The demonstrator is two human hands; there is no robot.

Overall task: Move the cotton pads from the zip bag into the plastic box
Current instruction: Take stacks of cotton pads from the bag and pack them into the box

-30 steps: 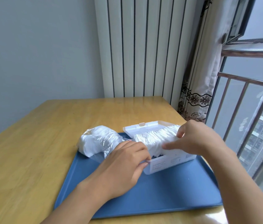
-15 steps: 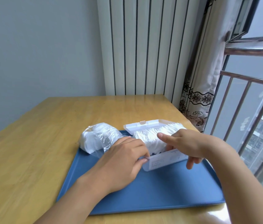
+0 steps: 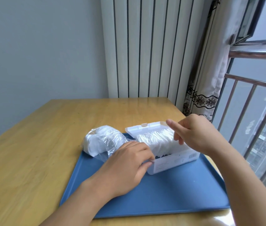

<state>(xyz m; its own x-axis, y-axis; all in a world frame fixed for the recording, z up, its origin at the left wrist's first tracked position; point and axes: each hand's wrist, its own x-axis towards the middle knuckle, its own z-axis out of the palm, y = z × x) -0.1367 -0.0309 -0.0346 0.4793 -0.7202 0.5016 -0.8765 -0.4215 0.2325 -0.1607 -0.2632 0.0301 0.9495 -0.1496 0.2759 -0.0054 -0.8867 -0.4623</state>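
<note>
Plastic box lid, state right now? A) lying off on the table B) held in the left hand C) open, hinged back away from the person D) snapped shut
C: the plastic box has its lid swung back behind the row of cotton pads, which stands uncovered.

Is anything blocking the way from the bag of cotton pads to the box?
Only the left hand, which sits between the zip bag and the plastic box, gripping the box's near corner. The box's lid is open, but pads already stand packed along it.

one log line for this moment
left hand: holds plastic box corner | right hand: above cotton pads | zip bag: part full
</note>
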